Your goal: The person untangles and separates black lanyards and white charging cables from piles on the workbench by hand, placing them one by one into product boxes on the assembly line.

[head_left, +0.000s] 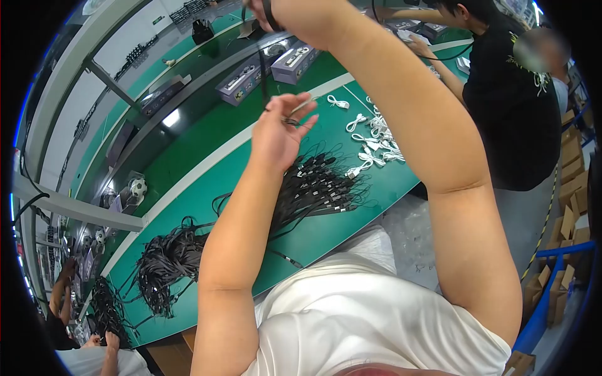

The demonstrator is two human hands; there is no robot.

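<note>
Left hand: the left hand (279, 135) is raised above the green bench (207, 188), its fingers pinched together on the lower end of a thin black lanyard cord (262, 75), with a small fitting at the fingertips.
Right hand: the right hand (266, 14) is lifted high at the far top of the view, its grip closed on the upper end of the same cord; part of the hand is cut off by the frame edge.
Cord: it hangs in the air between the two hands, nearly straight, well above the bench and apart from the piles.
Doing it well: as a judgement, light and even tension between the two pinches keeps the cord from twisting; the left fingertips are best placed close to the fitting, so that the end does not slip.
Near pile: a spread of black lanyards with clips (316, 185) lies on the bench just below the left hand.
Left pile: a tangled heap of black lanyards (166, 260) lies further left, near the bench's near edge.
White cables: small coiled white cables (376, 141) lie in rows on the right part of the bench.
Boxes: grey product boxes (295, 62) stand on the far side.
Risk: a dangling cord could catch on the near pile if it is lowered carelessly.
Co-worker: a person in a black shirt (514, 106) works at the far right.
</note>
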